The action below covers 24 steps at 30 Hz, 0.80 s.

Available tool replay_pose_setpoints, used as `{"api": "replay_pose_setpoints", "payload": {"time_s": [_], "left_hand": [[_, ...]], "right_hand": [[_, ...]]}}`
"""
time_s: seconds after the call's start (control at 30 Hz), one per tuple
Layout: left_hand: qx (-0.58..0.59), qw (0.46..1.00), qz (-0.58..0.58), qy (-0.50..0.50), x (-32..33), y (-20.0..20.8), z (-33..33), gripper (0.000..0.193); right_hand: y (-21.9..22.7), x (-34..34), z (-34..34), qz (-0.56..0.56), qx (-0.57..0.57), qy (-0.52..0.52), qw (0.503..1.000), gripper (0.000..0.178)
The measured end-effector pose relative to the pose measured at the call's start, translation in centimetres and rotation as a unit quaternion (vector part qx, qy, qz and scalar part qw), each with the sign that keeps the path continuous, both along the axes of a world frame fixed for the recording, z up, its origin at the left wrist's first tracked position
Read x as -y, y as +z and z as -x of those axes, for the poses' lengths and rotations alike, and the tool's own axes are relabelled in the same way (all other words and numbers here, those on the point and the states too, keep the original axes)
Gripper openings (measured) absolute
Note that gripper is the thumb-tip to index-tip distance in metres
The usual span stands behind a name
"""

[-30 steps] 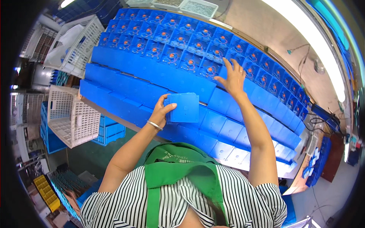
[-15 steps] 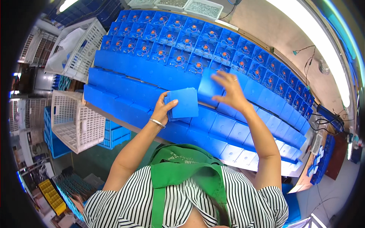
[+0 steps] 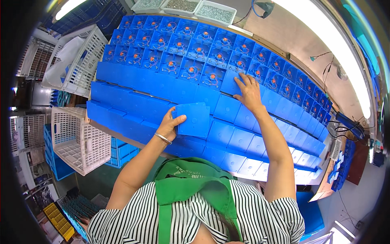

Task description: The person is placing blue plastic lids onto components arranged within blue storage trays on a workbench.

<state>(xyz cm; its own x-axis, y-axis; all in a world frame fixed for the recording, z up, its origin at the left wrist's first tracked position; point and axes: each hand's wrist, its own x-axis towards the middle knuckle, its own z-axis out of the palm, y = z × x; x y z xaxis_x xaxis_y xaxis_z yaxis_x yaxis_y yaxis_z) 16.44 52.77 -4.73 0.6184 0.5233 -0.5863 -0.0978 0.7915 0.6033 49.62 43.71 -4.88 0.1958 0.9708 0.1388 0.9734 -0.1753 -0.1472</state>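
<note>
My left hand [image 3: 167, 125] grips a small stack of square blue plastic lids [image 3: 194, 120], thumb on top, held over the rows of boxes. My right hand [image 3: 250, 96] has its fingers spread, with the fingertips at a blue lid [image 3: 230, 83] that lies over a box in the nearest uncovered row. Just left of that lid stands an open blue box [image 3: 213, 77], with an orange part and thin wires inside. Rows of blue lidded boxes [image 3: 226, 107] stretch on the near side of both hands.
Several open boxes [image 3: 170, 65] with orange parts fill the far rows. White trays of small parts [image 3: 215, 13] stand behind them. White crates [image 3: 83, 140] and a blue crate [image 3: 122, 153] are at the left. A black cable [image 3: 339, 130] lies at the right end.
The lid by my right hand has moved right and now lies over a box; my right fingers have come down to it. My left hand, with the stack, has shifted slightly nearer.
</note>
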Motion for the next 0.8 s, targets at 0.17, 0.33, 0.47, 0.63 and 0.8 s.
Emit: {"api": "replay_pose_setpoints", "payload": {"time_s": [0.17, 0.33, 0.47, 0.63, 0.8], "left_hand": [[-0.009, 1.000, -0.007, -0.003, 0.0, 0.0, -0.4, 0.074], [-0.022, 1.000, -0.007, 0.016, 0.2, -0.4, 0.1, 0.073], [-0.049, 0.997, -0.047, 0.035, 0.0, 0.3, -0.4, 0.069], [-0.053, 0.995, -0.065, 0.061, -1.0, 0.3, 0.1, 0.068], [-0.076, 0.990, -0.087, 0.087, -1.8, -0.2, 1.5, 0.068]], "right_hand": [[-0.3, 0.0, -0.3, 0.010, 0.002, -0.003, 1.000, 0.076], [0.2, -0.2, 0.2, 0.037, 0.042, -0.003, 0.998, 0.074], [1.6, -1.1, 2.3, 0.037, 0.065, -0.030, 0.997, 0.075], [7.3, -2.4, 11.4, 0.047, -0.225, 0.269, 0.935, 0.080], [6.4, -2.3, 11.6, 0.030, -0.160, 0.248, 0.955, 0.082]]}}
